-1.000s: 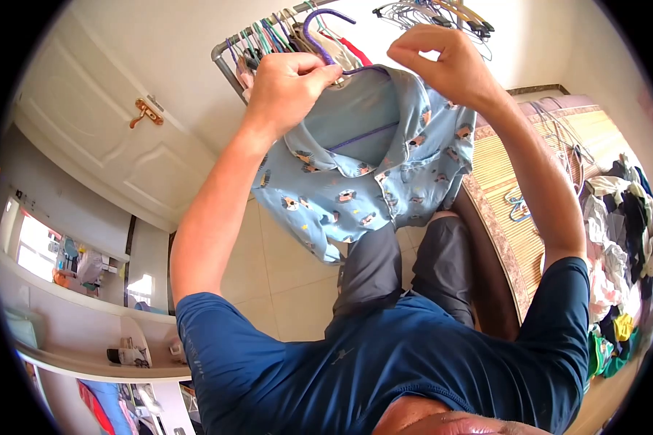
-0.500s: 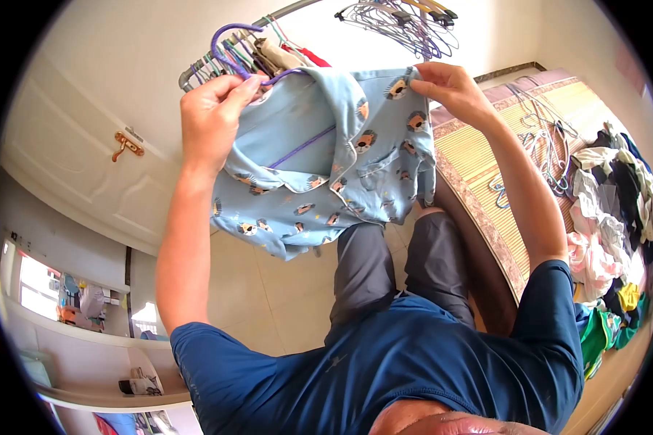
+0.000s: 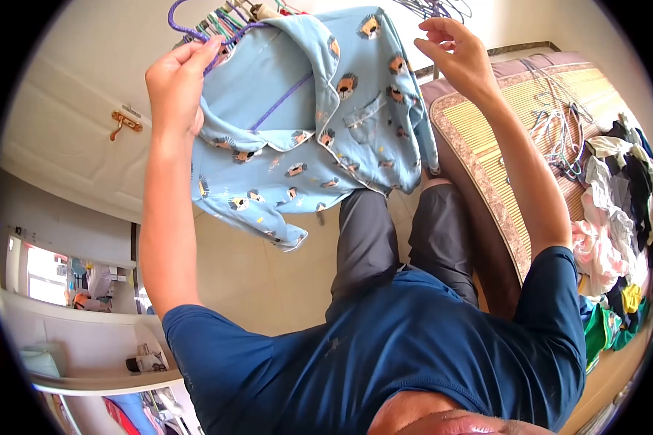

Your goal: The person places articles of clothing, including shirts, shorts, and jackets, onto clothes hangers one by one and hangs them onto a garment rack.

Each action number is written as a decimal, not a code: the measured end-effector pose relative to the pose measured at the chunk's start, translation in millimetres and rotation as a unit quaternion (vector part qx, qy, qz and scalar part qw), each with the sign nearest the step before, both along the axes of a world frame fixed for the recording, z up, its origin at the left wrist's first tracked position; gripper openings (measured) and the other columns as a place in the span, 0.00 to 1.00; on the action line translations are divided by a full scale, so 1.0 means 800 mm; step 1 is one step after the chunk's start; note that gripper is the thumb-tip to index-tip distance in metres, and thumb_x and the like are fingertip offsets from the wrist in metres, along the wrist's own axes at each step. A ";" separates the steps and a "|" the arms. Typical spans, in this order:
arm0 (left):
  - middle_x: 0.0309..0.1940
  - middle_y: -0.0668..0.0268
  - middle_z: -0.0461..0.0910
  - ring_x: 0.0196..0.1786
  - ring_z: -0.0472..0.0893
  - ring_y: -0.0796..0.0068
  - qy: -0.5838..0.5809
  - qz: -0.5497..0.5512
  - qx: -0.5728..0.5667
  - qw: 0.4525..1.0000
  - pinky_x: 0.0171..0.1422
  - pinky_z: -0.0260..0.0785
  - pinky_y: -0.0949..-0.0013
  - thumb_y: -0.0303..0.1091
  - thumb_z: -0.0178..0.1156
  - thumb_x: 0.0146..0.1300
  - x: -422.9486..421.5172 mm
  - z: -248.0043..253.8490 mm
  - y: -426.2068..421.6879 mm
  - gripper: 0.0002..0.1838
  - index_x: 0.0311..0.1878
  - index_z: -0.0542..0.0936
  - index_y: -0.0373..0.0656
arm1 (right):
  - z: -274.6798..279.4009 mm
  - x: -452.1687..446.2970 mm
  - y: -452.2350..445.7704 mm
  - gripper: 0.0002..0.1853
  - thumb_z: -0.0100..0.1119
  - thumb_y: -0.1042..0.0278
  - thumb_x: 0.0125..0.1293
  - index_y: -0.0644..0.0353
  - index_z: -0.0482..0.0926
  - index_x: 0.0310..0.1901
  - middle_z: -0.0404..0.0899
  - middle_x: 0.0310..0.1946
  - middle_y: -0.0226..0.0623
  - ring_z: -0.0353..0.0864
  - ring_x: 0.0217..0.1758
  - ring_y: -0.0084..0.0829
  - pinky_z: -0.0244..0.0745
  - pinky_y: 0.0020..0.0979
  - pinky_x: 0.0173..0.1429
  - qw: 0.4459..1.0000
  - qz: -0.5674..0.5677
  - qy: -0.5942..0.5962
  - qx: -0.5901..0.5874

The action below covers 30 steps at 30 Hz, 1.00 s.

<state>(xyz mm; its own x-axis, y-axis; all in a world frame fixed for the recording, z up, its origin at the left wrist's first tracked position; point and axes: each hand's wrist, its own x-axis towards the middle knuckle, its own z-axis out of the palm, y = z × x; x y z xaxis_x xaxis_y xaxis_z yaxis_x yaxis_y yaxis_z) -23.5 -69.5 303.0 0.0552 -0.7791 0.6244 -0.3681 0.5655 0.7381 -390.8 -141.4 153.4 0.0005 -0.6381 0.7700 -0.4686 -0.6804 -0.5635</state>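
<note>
A light blue pajama shirt [image 3: 374,130] with lion faces and white piping hangs on a purple hanger [image 3: 283,100] in front of me. My left hand [image 3: 175,87] is closed around the hanger near the base of its hook, at the shirt's collar. The hanger's bar shows across the open neck of the shirt. To the right of the shirt's shoulder, my right hand [image 3: 457,54] is raised, apart from the cloth, its fingers loosely curved with nothing between them.
Behind the shirt, hung clothes [image 3: 228,25] crowd a rail, and bare hangers [image 3: 442,9] hang at the top. On the right, a bed with a bamboo mat [image 3: 479,138] bears loose hangers [image 3: 559,138] and piled clothes [image 3: 606,217]. A white door [image 3: 65,123] stands left, above shelves [image 3: 94,330].
My right hand has let go of the shirt's shoulder and moved up and right. My left hand has carried the hanger and shirt up and to the left.
</note>
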 end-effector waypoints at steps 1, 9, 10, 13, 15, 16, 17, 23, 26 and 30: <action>0.36 0.64 0.87 0.38 0.81 0.80 0.005 -0.004 0.016 1.000 0.48 0.71 0.77 0.26 0.70 0.67 0.006 0.004 -0.003 0.07 0.38 0.87 0.29 | -0.003 0.005 0.004 0.19 0.71 0.62 0.68 0.59 0.85 0.57 0.86 0.47 0.34 0.83 0.52 0.26 0.79 0.31 0.59 1.000 -0.001 -0.013 0.007; 0.38 0.58 0.85 0.41 0.87 0.67 0.101 -0.078 0.098 0.987 0.53 0.82 0.66 0.22 0.70 0.65 -0.029 0.008 -0.056 0.07 0.42 0.80 0.33 | -0.017 0.059 0.050 0.19 0.73 0.66 0.68 0.64 0.84 0.56 0.86 0.44 0.32 0.81 0.46 0.23 0.80 0.28 0.53 0.998 0.041 -0.046 0.006; 0.40 0.57 0.85 0.44 0.88 0.65 0.100 -0.073 0.113 0.986 0.56 0.84 0.64 0.22 0.70 0.66 -0.038 0.006 -0.071 0.08 0.42 0.79 0.34 | -0.014 0.075 0.069 0.18 0.72 0.68 0.68 0.64 0.84 0.57 0.85 0.44 0.33 0.81 0.47 0.23 0.79 0.28 0.53 0.995 0.072 -0.064 0.019; 0.36 0.56 0.84 0.37 0.87 0.64 0.155 -0.041 0.088 0.983 0.44 0.85 0.63 0.17 0.68 0.61 -0.080 -0.009 -0.103 0.07 0.39 0.79 0.33 | -0.009 0.106 0.106 0.22 0.73 0.64 0.69 0.65 0.82 0.60 0.85 0.50 0.37 0.82 0.52 0.27 0.78 0.32 0.57 0.989 0.134 -0.035 0.054; 0.34 0.56 0.84 0.33 0.86 0.65 0.174 -0.009 0.059 0.983 0.38 0.83 0.63 0.17 0.67 0.58 -0.104 -0.026 -0.125 0.06 0.36 0.79 0.32 | -0.012 0.120 0.121 0.26 0.73 0.60 0.69 0.65 0.79 0.64 0.84 0.55 0.39 0.83 0.54 0.29 0.78 0.33 0.59 0.979 0.176 -0.044 0.095; 0.33 0.56 0.84 0.32 0.86 0.65 0.179 0.005 0.047 0.983 0.37 0.83 0.63 0.16 0.67 0.57 -0.110 -0.036 -0.145 0.05 0.35 0.79 0.32 | -0.011 0.125 0.128 0.28 0.73 0.57 0.70 0.65 0.77 0.65 0.83 0.56 0.39 0.83 0.54 0.29 0.78 0.33 0.59 0.975 0.188 -0.044 0.107; 0.32 0.56 0.84 0.32 0.86 0.65 0.175 0.016 0.029 0.984 0.36 0.82 0.63 0.16 0.66 0.56 -0.121 -0.046 -0.158 0.05 0.34 0.80 0.33 | -0.016 0.127 0.126 0.32 0.72 0.52 0.69 0.64 0.76 0.67 0.83 0.56 0.41 0.83 0.54 0.30 0.78 0.33 0.58 0.973 0.194 -0.046 0.112; 0.33 0.55 0.84 0.32 0.86 0.65 0.204 0.067 0.039 0.976 0.37 0.84 0.67 0.13 0.62 0.61 -0.196 -0.057 -0.170 0.05 0.36 0.81 0.32 | -0.019 0.132 0.126 0.46 0.73 0.38 0.64 0.66 0.69 0.71 0.79 0.58 0.51 0.82 0.55 0.42 0.80 0.43 0.58 0.970 0.178 -0.063 0.150; 0.32 0.57 0.83 0.31 0.84 0.68 0.227 0.074 0.017 0.971 0.34 0.79 0.66 0.13 0.58 0.62 -0.224 -0.068 -0.188 0.06 0.37 0.80 0.33 | -0.026 0.128 0.120 0.48 0.74 0.38 0.63 0.67 0.67 0.73 0.78 0.58 0.51 0.83 0.54 0.43 0.80 0.43 0.58 0.974 0.140 -0.047 0.169; 0.30 0.60 0.82 0.29 0.82 0.72 0.261 0.079 0.029 0.962 0.35 0.74 0.67 0.13 0.55 0.62 -0.249 -0.072 -0.201 0.07 0.38 0.80 0.34 | -0.020 0.112 0.106 0.44 0.74 0.47 0.63 0.65 0.67 0.72 0.79 0.59 0.48 0.85 0.50 0.44 0.80 0.44 0.54 0.985 0.025 0.001 0.172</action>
<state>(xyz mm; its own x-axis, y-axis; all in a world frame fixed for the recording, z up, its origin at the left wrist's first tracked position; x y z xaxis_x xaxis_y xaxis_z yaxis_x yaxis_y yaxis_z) -222.7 -230.1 245.3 0.4701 -0.7676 0.4357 -0.0175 0.4854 0.8741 -301.6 -56.9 137.2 0.0401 -0.8603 0.5081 -0.4415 -0.4715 -0.7634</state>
